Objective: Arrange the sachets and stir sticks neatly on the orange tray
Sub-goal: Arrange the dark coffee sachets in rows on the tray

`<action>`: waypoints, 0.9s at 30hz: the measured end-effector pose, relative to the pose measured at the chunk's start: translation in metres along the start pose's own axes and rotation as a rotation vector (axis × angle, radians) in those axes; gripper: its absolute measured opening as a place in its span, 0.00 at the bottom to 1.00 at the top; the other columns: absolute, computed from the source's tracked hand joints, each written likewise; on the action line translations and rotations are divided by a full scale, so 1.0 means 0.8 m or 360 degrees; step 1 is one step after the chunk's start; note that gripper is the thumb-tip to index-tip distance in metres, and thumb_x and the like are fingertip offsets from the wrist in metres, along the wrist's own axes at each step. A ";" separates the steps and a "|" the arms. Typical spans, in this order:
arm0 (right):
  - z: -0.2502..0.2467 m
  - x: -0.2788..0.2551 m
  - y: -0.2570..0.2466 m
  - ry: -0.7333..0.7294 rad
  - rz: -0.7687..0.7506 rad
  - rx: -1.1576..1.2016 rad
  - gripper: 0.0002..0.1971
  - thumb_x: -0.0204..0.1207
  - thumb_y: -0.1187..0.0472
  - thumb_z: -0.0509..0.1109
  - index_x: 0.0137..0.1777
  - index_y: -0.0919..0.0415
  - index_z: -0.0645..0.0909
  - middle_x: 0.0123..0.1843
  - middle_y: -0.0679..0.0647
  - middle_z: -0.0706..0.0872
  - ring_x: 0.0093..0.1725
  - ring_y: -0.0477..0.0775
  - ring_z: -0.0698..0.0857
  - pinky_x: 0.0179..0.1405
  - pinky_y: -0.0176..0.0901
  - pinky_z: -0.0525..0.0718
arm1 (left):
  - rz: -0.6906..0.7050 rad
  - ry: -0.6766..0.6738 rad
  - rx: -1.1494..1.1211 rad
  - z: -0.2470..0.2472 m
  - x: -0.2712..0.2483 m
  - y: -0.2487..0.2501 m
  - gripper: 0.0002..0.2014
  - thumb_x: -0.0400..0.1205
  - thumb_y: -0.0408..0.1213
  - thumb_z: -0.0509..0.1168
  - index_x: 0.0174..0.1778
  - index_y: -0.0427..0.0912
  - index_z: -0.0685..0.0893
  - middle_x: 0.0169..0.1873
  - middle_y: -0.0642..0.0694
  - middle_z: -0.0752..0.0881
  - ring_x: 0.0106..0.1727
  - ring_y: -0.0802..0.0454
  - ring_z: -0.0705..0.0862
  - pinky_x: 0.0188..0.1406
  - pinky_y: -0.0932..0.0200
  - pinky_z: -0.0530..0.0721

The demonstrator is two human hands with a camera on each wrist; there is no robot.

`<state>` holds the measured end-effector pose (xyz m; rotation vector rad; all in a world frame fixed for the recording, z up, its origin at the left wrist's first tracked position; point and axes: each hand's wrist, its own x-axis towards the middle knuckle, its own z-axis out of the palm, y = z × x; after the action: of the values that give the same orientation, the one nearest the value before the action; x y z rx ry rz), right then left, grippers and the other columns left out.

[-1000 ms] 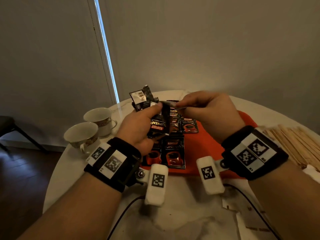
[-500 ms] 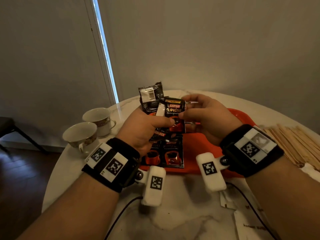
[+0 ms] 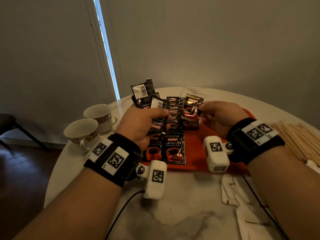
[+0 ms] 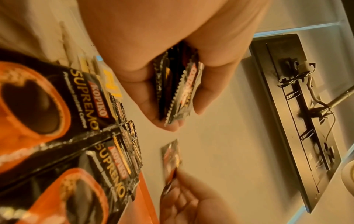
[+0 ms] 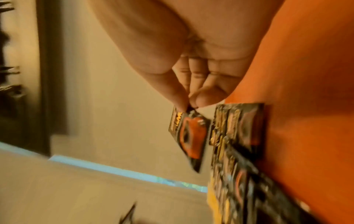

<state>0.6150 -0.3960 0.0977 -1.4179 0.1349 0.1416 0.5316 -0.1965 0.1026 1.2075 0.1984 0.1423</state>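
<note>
My left hand [image 3: 147, 118] grips a bunch of black coffee sachets [image 3: 147, 94] above the left part of the orange tray [image 3: 195, 149]; the left wrist view shows their edges [image 4: 180, 91] between thumb and fingers. My right hand [image 3: 218, 115] pinches a single sachet [image 3: 192, 110] by its edge and holds it over the tray, also seen hanging from the fingertips [image 5: 191, 136] in the right wrist view. Several sachets [image 3: 174, 148] lie face up in rows on the tray. Wooden stir sticks [image 3: 297, 139] lie in a pile on the table at the far right.
Two white teacups [image 3: 90, 129] stand on the round marble table [image 3: 181, 213] to the left of the tray. White paper packets [image 3: 245, 205] lie at the front right, crossed by a black cable. A dark chair [image 3: 10, 125] stands beyond the table's left edge.
My right hand has pulled one sachet out of the bunch and carried it to the right, over the tray. The left hand keeps the rest of the bunch.
</note>
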 end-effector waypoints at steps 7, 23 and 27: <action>-0.021 0.023 0.023 0.0095 0.0337 -0.0315 0.01 0.80 0.73 0.72 0.49 0.70 0.83 0.38 0.59 0.85 0.32 0.51 0.83 0.35 0.38 0.85 | -0.0050 0.0057 -0.0063 0.001 0.001 0.003 0.16 0.79 0.21 0.73 0.63 0.34 0.85 0.42 0.35 0.94 0.40 0.42 0.94 0.30 0.53 0.90; 0.001 -0.003 0.011 0.0109 0.0172 -0.0472 0.05 0.85 0.65 0.69 0.47 0.61 0.82 0.46 0.56 0.85 0.43 0.51 0.84 0.51 0.46 0.85 | -0.0072 0.0052 -0.0036 -0.001 -0.002 0.006 0.11 0.81 0.23 0.72 0.58 0.34 0.86 0.39 0.37 0.94 0.37 0.46 0.94 0.32 0.52 0.93; 0.007 -0.011 0.009 0.0065 0.0182 -0.0478 0.07 0.87 0.66 0.65 0.46 0.61 0.81 0.40 0.54 0.87 0.41 0.51 0.86 0.58 0.48 0.85 | -0.0057 0.0044 -0.0057 -0.002 -0.001 0.007 0.13 0.81 0.22 0.72 0.60 0.35 0.86 0.39 0.38 0.94 0.38 0.46 0.94 0.29 0.54 0.91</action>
<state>0.6051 -0.3898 0.0933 -1.7137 0.2363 0.2344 0.5307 -0.1936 0.1073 1.1664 0.2407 0.1306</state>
